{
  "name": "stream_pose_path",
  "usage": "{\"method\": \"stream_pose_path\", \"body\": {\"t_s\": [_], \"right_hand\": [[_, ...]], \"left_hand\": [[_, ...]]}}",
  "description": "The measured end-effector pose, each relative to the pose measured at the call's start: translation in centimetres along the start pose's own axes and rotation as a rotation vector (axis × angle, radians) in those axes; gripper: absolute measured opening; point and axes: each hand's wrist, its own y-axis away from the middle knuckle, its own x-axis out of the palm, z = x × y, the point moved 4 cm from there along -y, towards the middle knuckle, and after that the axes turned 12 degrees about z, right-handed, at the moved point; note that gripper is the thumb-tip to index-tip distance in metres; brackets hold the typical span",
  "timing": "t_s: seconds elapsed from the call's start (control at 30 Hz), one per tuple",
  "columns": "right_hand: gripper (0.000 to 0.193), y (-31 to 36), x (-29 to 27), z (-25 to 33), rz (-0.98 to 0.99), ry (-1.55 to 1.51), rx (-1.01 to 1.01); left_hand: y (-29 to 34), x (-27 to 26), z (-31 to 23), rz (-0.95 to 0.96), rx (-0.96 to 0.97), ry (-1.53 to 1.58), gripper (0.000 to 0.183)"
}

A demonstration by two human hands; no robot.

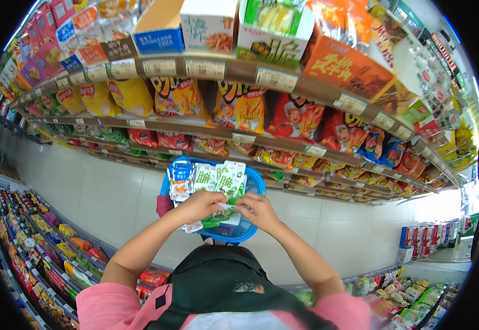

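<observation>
Over a blue plastic basket [257, 186], both my hands pinch a small green-and-white snack packet [226, 211]. My left hand [202, 205] is closed on its left side. On the opposite side, my right hand [259, 212] has its fingertips pressed to the packet's edge. Beneath them, the basket holds several white-and-green snack packets [229, 175] and blue-and-white packets [181, 177]. A dark red cloth-like thing [164, 205] shows at the basket's left rim. My hands partly cover the packets at the near side.
Shelves of snacks curve across the front, with open cardboard display boxes [275, 41] on top and bagged snacks [237, 107] below. Low racks of packets [52, 242] stand at the left and more packaged goods [415, 297] at the lower right. Pale floor tiles [107, 187] run between.
</observation>
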Motion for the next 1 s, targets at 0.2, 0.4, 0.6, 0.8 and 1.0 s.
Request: {"method": "stream_pose_path", "body": {"t_s": [0.2, 0.4, 0.6, 0.8, 1.0], "right_hand": [[0.015, -0.3, -8.5, 10.4, 0.067, 0.378, -0.205], [0.009, -2.0, -19.5, 22.1, -0.137, 0.532, -0.393], [0.015, -4.7, -30.8, 32.9, -0.47, 0.775, -0.474], [0.022, -9.3, -37.2, 34.0, -0.555, 0.837, -0.377], [0.024, -13.6, -38.1, 29.7, -0.502, 0.858, -0.193]], "left_hand": [[4.1, -5.1, -11.8, -0.061, 0.236, -0.268, 0.015], [7.7, -13.1, -25.3, -0.273, 0.499, -0.483, 0.011], [8.6, -22.2, -37.9, -0.622, 0.747, -0.724, 0.008], [5.1, -27.8, -41.9, -0.764, 0.748, -0.805, 0.012], [0.2, -30.6, -38.8, -0.706, 0.658, -0.763, 0.012]]}}
